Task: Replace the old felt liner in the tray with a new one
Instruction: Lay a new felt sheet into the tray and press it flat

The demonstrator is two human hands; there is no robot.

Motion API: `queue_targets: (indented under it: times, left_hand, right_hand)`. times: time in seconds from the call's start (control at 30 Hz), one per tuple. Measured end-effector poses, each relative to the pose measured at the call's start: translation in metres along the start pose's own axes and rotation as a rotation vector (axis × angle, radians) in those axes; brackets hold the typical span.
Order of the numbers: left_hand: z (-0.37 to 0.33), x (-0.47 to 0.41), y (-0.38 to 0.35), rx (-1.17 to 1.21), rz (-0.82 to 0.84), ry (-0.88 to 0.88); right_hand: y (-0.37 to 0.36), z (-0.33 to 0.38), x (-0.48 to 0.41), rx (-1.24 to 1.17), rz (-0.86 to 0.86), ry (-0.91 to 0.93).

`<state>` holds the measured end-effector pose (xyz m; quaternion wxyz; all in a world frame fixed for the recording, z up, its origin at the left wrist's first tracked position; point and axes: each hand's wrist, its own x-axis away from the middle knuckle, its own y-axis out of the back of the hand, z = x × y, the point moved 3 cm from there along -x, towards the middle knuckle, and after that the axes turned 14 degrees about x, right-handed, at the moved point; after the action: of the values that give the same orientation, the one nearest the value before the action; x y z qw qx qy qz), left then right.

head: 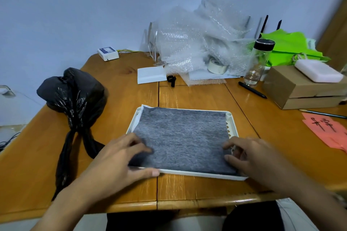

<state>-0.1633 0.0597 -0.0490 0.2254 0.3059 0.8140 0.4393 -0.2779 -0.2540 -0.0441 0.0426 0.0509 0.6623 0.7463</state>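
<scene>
A white rectangular tray lies near the front edge of the wooden table. A grey felt liner covers nearly all of it, with a white sheet peeking out at the far left corner. My left hand rests on the liner's near left corner, thumb along the tray's front rim. My right hand sits at the near right corner, fingertips curled on the liner's right edge. Whether either hand pinches the felt or only presses it is unclear.
A tied black plastic bag lies left of the tray. Behind it are bubble wrap, a tape roll, a glass bottle, a black pen and cardboard boxes. Pink notes lie at the right.
</scene>
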Motion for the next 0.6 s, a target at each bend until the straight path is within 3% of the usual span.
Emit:
queue_targets:
  times: [0.2,0.37,0.5,0.6]
  left_hand:
    - [0.015,0.003,-0.035,-0.003,-0.131,-0.012]
    - [0.018,0.001,-0.043,-0.061,-0.175,0.014]
    - [0.017,-0.005,-0.044,-0.090,-0.184,0.047]
    - [0.014,-0.012,-0.046,-0.120,-0.204,0.075]
  right_hand:
    - [-0.004,0.000,0.009,-0.390,-0.004,-0.079]
    - [-0.008,0.004,0.024,-0.634,0.115,-0.101]
    - [-0.006,0.004,0.020,-0.634,0.045,-0.151]
    - [-0.007,0.003,0.006,-0.497,-0.004,-0.157]
